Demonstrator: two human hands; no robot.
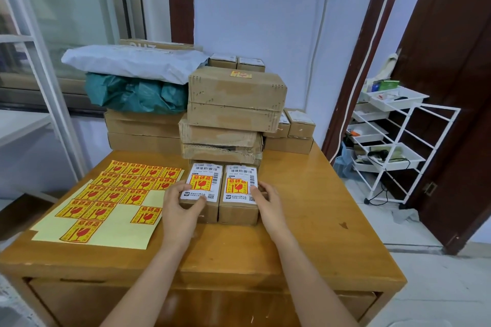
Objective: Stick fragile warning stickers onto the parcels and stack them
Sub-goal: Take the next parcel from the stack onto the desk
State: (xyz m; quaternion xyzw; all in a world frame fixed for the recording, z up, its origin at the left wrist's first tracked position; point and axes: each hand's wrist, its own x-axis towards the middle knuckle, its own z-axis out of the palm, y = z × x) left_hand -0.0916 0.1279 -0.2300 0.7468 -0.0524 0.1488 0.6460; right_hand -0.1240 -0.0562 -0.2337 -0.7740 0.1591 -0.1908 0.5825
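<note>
head view looks down at two small parcels lying side by side and touching on the wooden surface (305, 220), and both hands are on them. left hand (180, 210) grips the left parcel (200, 194): its thumb lies curled over the near edge of the white shipping label and its fingers wrap the parcel's left side. right hand (268, 203) holds the right parcel (239, 195) from its right side, thumb pressed on the label's right edge, fingers curled round the side wall. both forearms reach in from the near edge of the surface, converging slightly toward the pair.

each parcel of the pair already carries a yellow and red fragile sticker on its label: one on the left parcel (201, 182), one on the right parcel (237, 186).

left of the pair lies the sticker sheet (125, 228), pale yellow backing with many stickers on it and bare patches on its near and right parts. directly behind the pair, touching or nearly so, rises a stack of brown cardboard boxes (233, 114); the top box bears a sticker (240, 74). behind and left of the pair, flat boxes (140, 130) carry a green bag (135, 95) and a white mailer (132, 61). behind and right of the pair sit more small labelled boxes (300, 122). well off to the right of the pair, on the floor, stands a white wire rack (393, 146) with trays.
</note>
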